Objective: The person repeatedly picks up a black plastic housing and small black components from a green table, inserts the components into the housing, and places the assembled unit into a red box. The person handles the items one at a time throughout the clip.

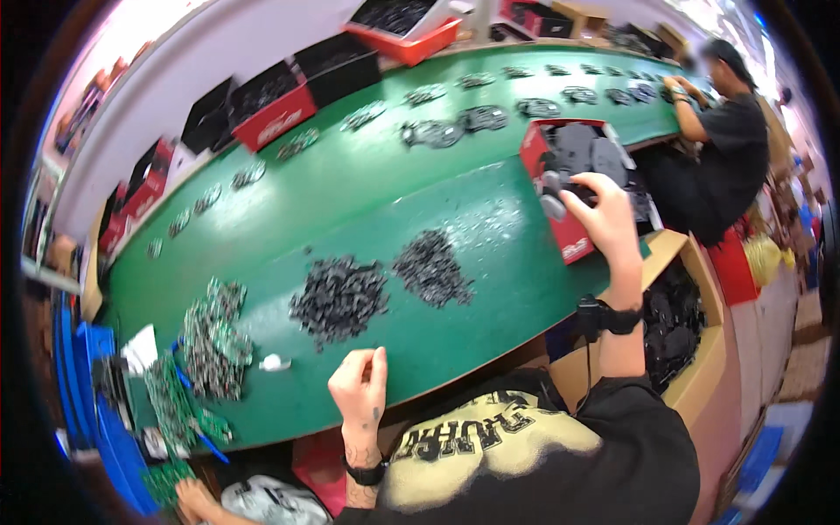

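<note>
My right hand (604, 219) reaches to the near-left edge of a red box (573, 241) filled with grey and black plastic pieces. Thumb and fingers pinch a dark grey rounded plastic piece (552, 206). My left hand (358, 385) is closed above the near edge of the green table (394, 350), and whatever its fingers may hold is hidden. Beyond that hand lies a heap of small black parts (339, 299). A second heap of small dark parts (433, 269) lies to its right.
Green circuit boards (214, 341) pile up at the left, beside a small white object (275, 362). Another person's hand (194, 499) touches boards at lower left. Dark assemblies (430, 133) line the far side. A co-worker (731, 131) sits right. A cardboard box (716, 341) holds black parts.
</note>
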Demonstrator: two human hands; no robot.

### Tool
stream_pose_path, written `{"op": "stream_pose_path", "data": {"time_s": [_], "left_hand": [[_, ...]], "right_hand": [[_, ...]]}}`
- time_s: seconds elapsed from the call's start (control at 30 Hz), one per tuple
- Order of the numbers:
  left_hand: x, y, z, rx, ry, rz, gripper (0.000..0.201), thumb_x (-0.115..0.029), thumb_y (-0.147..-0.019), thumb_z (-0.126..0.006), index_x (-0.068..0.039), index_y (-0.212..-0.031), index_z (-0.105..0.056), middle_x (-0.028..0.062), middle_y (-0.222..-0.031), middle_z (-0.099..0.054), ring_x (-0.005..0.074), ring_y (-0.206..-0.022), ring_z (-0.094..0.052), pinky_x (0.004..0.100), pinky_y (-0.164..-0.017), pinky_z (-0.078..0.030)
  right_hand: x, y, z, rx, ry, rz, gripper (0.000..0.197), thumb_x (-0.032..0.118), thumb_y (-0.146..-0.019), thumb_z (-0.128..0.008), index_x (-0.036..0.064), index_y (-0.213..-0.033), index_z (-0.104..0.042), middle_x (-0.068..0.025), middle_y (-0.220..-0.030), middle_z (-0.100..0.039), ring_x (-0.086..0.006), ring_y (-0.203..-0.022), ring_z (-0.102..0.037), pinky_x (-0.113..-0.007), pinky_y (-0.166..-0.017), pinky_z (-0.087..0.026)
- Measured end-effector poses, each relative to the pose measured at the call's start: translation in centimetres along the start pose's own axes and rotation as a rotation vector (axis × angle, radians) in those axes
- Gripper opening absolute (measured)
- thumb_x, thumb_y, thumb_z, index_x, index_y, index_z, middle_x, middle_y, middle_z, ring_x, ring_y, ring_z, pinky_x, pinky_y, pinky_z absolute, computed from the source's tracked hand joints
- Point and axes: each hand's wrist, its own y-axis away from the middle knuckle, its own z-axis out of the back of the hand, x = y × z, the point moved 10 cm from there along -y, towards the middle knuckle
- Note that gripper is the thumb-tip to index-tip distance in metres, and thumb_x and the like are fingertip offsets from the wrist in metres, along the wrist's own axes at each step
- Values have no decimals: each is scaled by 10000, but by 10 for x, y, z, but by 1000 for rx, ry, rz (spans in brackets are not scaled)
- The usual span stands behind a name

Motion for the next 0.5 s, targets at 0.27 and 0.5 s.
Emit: {"op": "stream_pose_path", "data": {"time_s": [0.27, 0.5], "left_hand": [[20, 28, -17, 300, 546, 448, 142, -104, -961, -563, -1, -960, -660, 48, -693, -634, 61, -515, -536, 190, -440, -412], [3, 35, -51, 517, 1168, 525, 374, -276, -1010, -462, 29, -1193, -576, 97, -911, -661, 102, -666, -622, 210, -489, -489]], "right_hand": [[36, 24, 18, -148, 108, 274, 307, -43, -794, -590, 3, -1092, -653, -165, -1048, -682, -313, -934, -668, -357, -829, -520], [172, 123, -14, -28, -339, 818, 296, 9, -701, -723, 72, -989, -697, -53, -976, -715, -265, -1005, -668, -417, -892, -533]]}}
